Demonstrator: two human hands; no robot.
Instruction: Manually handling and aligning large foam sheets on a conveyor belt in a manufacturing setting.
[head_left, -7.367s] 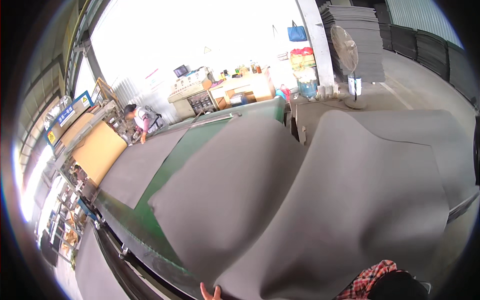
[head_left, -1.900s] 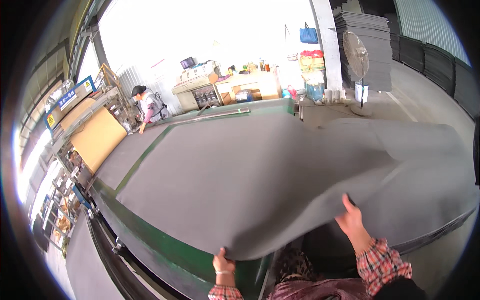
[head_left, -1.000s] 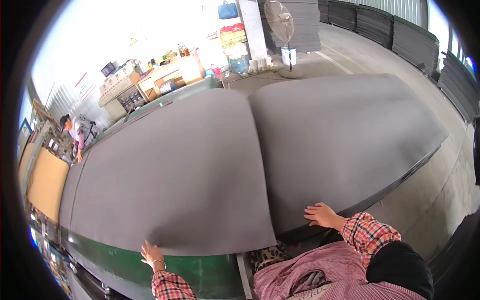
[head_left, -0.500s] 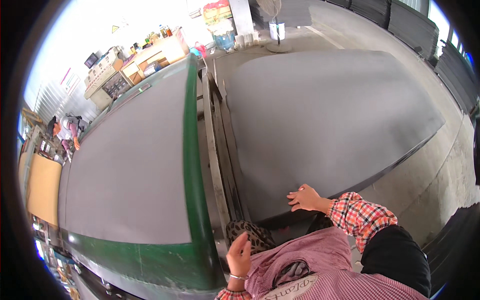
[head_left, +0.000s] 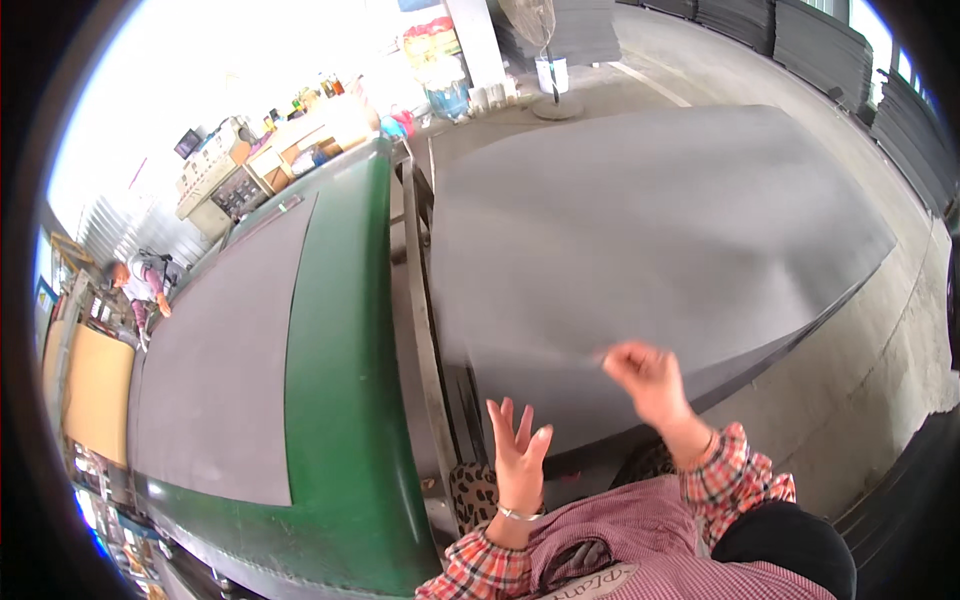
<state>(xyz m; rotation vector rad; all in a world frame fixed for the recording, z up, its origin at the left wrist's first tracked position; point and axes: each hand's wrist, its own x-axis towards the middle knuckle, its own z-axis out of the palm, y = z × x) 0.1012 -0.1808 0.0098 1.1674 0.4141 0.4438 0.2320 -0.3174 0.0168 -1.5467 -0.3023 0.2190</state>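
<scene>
My right hand (head_left: 648,385) is closed in a pinch at the near edge of a large grey sheet (head_left: 640,240), which lies on a low stack to the right. Motion blurs the fingertips and that edge, and the sheet looks bent up near the hand. My left hand (head_left: 518,470), with a bracelet at its wrist, is held up open, fingers spread, by the stack's near left corner; nothing is in it. To the left, a second grey sheet (head_left: 225,360) lies flat on a green belt (head_left: 345,380), away from both hands.
A metal frame (head_left: 420,300) runs between belt and stack. At the far left a co-worker (head_left: 145,285) leans over the belt beside a tan roll (head_left: 100,390). A control console (head_left: 215,175), a fan (head_left: 548,50) and more stacked sheets (head_left: 825,50) stand farther back.
My right hand has risen from resting on the stacked sheet into a pinch at its edge. My left hand has moved up and right, spreading its fingers. The belt's sheet has shifted left, baring green belt.
</scene>
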